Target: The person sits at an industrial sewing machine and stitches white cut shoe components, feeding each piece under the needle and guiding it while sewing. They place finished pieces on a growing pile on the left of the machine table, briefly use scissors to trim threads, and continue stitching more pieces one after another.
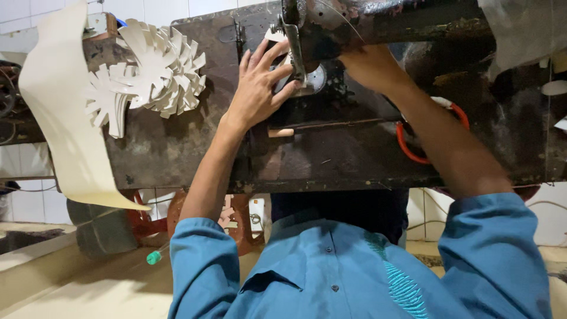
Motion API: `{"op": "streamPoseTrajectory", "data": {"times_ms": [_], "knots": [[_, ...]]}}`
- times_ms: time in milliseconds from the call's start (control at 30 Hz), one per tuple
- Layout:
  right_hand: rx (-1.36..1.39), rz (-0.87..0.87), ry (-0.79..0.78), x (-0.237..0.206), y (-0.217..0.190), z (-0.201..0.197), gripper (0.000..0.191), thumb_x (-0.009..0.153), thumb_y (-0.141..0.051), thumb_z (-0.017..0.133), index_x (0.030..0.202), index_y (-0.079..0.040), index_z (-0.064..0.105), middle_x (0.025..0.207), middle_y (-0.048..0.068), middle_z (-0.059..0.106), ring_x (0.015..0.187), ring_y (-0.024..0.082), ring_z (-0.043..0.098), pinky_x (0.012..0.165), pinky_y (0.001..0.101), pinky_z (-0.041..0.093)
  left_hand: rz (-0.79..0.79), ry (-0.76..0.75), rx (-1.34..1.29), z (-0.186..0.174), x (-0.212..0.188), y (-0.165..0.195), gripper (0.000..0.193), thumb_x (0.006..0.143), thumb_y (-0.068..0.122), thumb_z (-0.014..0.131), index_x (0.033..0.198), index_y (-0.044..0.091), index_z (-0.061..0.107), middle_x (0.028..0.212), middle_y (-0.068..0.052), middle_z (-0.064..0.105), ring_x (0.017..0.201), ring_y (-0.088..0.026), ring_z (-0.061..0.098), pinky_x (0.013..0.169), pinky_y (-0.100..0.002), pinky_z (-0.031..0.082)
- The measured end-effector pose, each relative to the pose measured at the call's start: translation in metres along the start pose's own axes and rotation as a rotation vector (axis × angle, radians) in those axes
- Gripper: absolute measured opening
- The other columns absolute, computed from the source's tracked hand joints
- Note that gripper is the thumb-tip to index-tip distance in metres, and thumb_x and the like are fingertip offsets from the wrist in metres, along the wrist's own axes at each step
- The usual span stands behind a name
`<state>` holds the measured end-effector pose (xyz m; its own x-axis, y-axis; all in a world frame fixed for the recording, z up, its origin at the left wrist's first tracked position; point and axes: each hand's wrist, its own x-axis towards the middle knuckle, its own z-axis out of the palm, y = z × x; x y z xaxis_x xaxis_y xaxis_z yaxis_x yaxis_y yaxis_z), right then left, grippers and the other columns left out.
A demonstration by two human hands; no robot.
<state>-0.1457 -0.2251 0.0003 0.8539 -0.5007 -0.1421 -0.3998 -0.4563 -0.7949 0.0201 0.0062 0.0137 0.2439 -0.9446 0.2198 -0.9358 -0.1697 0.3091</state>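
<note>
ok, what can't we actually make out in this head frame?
- Right hand: fingers hidden behind the sewing machine head, so its hold cannot be told.
- White piece under the left hand: mostly covered by fingers and the machine; shape unclear.
- Needle area: dark, blocked by the machine.
- Red ring: partly behind the right forearm.
- Cream sheet: cut off at the top edge.
</note>
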Motion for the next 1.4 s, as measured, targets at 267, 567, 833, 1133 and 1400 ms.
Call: {"op": "streamPoseTrajectory", "data": {"times_ms": [267, 567, 833, 1133, 1400], "knots": [[0.339, 0.058, 0.004, -0.009, 0.007, 0.010, 0.013, 0.101, -0.022, 0.075, 0.105, -0.009, 0.077, 0.081, 0.000, 0.069, 0.073, 0.006, 0.061, 0.061, 0.0244, 0.045, 0.094, 0.157, 0.242, -0.004, -0.022, 0.023, 0.060, 0.105, 0.055, 0.067, 0.134, 0.003, 0.068, 0.153, -0.016, 0.048, 0.151, -0.041, 0.034, 0.125, -0.057, 0.022], [0.347, -0.068, -0.010, -0.006, 0.017, 0.010, 0.013, 0.097, -0.020, 0.075, 0.102, -0.008, 0.077, 0.078, -0.005, 0.065, 0.069, 0.004, 0.058, 0.060, 0.0230, 0.044, -0.063, 0.246, -0.025, -0.013, -0.048, 0.083, 0.053, 0.095, 0.044, 0.075, 0.114, -0.004, 0.065, 0.119, -0.021, 0.058, 0.122, -0.041, 0.053, 0.110, -0.052, 0.039], [0.522, -0.208, -0.031, -0.005, 0.014, 0.013, 0.011, 0.100, -0.015, 0.073, 0.106, -0.006, 0.077, 0.087, -0.006, 0.069, 0.078, 0.004, 0.059, 0.066, 0.0233, 0.047, -0.119, 0.231, 0.031, -0.002, -0.045, 0.105, 0.050, 0.094, 0.037, 0.075, 0.122, -0.003, 0.065, 0.112, -0.018, 0.059, 0.113, -0.036, 0.054, 0.100, -0.049, 0.041], [0.556, -0.247, -0.077, -0.006, 0.006, 0.013, 0.018, 0.103, -0.016, 0.068, 0.116, -0.005, 0.074, 0.098, -0.003, 0.071, 0.089, 0.005, 0.062, 0.076, 0.0259, 0.050, -0.138, 0.265, 0.028, 0.003, -0.047, 0.116, 0.054, 0.094, 0.038, 0.076, 0.126, -0.003, 0.064, 0.114, -0.018, 0.059, 0.113, -0.035, 0.054, 0.099, -0.047, 0.043], [0.439, -0.264, -0.074, -0.006, 0.006, 0.013, 0.013, 0.102, -0.013, 0.067, 0.110, -0.004, 0.073, 0.088, -0.006, 0.065, 0.079, 0.004, 0.055, 0.069, 0.0260, 0.045, -0.055, 0.268, 0.022, 0.015, -0.049, 0.127, 0.041, 0.090, 0.022, 0.075, 0.130, 0.014, 0.068, 0.129, -0.017, 0.061, 0.122, -0.035, 0.058, 0.103, -0.046, 0.047]]}}
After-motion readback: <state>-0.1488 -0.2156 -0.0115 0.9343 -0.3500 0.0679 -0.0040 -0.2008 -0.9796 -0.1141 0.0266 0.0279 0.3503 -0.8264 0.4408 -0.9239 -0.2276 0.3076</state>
